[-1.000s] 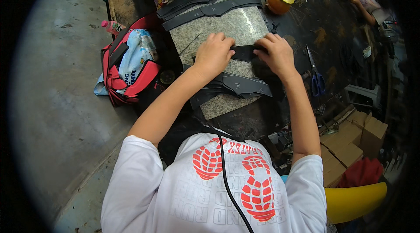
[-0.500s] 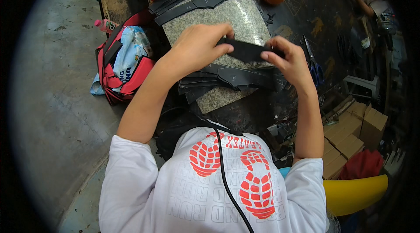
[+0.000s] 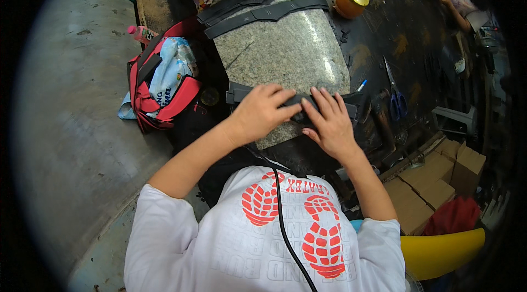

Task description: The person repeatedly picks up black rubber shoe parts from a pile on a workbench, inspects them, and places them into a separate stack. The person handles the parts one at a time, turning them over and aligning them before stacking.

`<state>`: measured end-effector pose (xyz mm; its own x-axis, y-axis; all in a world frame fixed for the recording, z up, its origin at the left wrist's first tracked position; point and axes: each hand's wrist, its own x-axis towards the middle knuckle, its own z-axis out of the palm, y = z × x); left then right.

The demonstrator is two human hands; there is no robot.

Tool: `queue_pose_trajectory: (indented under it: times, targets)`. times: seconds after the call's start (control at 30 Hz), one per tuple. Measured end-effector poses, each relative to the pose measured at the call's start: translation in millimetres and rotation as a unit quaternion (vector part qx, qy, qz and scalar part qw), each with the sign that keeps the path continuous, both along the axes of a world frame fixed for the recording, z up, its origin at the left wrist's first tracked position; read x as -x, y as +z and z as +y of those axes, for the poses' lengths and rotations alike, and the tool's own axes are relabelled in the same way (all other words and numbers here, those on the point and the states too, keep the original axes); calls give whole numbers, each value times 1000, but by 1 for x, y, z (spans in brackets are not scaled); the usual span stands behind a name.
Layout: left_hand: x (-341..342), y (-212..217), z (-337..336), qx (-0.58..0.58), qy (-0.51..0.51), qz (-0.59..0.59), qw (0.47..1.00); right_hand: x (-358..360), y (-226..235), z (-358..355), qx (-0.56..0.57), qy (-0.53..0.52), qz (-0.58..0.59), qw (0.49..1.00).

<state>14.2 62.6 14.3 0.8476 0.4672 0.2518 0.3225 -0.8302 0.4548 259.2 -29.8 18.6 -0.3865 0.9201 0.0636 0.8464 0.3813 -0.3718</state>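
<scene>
head view:
left hand [image 3: 263, 111]: palm down, fingers spread nearly flat, pressing on the dark strip; nothing curled around, a press rather than a grasp.
right hand [image 3: 328, 121]: same posture, fingers fanned and flat, just beside the left hand at its 3 o'clock; fingertips touch the strip.
dark strip [image 3: 239, 93]: long, flat, black piece, matte, looks like leather or rubbery sheet; lies across the near edge of the slab, ends poking out past both hands. Two flat hands likely hold it down and smooth against the hard face.
granite slab [image 3: 285, 56]: grey speckled stone, polished, glare streak down the middle; rectangular, rigid, flat, probably picked as a firm backing surface.
cut strips [image 3: 263, 12]: several more black shaped pieces stacked at the slab's 12 o'clock edge, well apart from the hands, parked out of the working zone.
worktable [image 3: 379, 45]: black, stained, patchy with orange-brown smears.
jar [image 3: 351, 2]: amber body, gold lid, upright at 1 o'clock of the slab, lid on.
scissors [image 3: 395, 97]: blue handles, blades pointing to 12 o'clock, lying at 3 o'clock of the right hand, within reach.
pen [image 3: 360, 85]: blue tip, between slab and scissors.
red bag [image 3: 159, 83]: fabric, open, plastic packet inside, at 9 o'clock of the slab, off the table.
cardboard boxes [image 3: 433, 182]: brown, at 4 o'clock, near a yellow curved plastic piece [image 3: 444, 251].
</scene>
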Motion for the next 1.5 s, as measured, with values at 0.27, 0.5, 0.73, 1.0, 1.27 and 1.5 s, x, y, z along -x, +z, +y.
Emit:
queue_pose_trajectory:
  times: [0.27, 0.5, 0.73, 1.0, 1.27, 1.5]
  targets:
    - [3, -2, -12, 92, 52, -27, 994, -2, -20, -11, -33, -25, 11, 999]
    - [-28, -3, 94, -63, 198, -53, 977, -4, 12, -5, -39, -48, 62, 996]
    - [-49, -42, 187, -253, 193, 43, 947, -95, -1, -29, -63, -348, 25, 935]
    - [-82, -34, 117, -251, 16, -30, 967, -132, -51, -77, -58, -463, -93, 880]
    - [-55, -12, 94, -74, 126, -20, 989, -103, 9, 2, -119, -357, 184, 908]
    - [-27, -16, 91, -40, 184, 1, 982, -68, 14, 90, -125, -248, 14, 961]
